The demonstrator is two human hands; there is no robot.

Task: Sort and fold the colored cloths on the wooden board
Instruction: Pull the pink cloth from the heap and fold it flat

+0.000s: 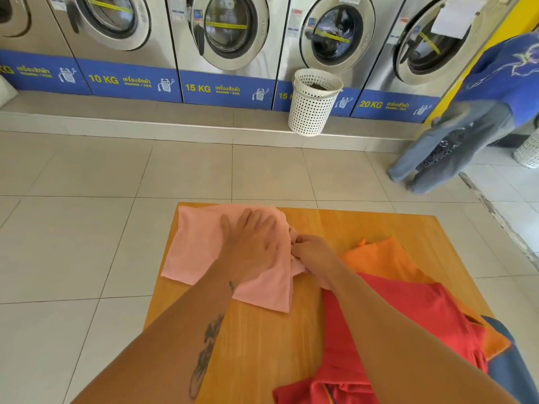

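A pink cloth (198, 252) lies spread on the far left part of the wooden board (329, 225). My left hand (250, 243) rests flat on it, fingers apart and blurred. My right hand (313, 255) pinches the bunched right edge of the pink cloth. An orange cloth (382, 260) lies right of my hands, partly under a red cloth (393, 322) that covers the board's near right. A blue cloth (507, 360) shows at the board's right edge.
The board lies on a white tiled floor (87, 228). Washing machines (227, 39) line the far wall, with a white perforated basket (312, 103) in front. A person in a blue shirt and jeans (466, 135) bends over at the far right.
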